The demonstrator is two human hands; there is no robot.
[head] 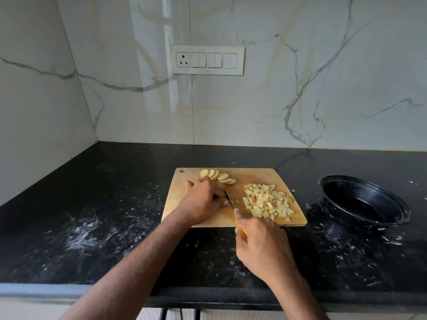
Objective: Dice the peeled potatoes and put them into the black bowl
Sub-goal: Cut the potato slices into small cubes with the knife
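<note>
A wooden cutting board [258, 175] lies on the black counter. A fan of potato slices [218, 176] sits at its far left. A heap of diced potato [268, 202] covers its right half. My left hand [204, 199] rests curled on the board, holding down potato pieces that it mostly hides. My right hand [261, 243] grips a yellow-handled knife [230, 199], whose blade lies just right of the left fingers, by a few small pieces [235, 200]. The black bowl [364, 200] stands to the right of the board, with nothing visible inside.
The black counter [115, 215] is smeared with white residue left of the board and around the bowl. Marble walls meet in a corner at the back left. A switch panel [207, 60] is on the back wall. The counter's front edge runs below my forearms.
</note>
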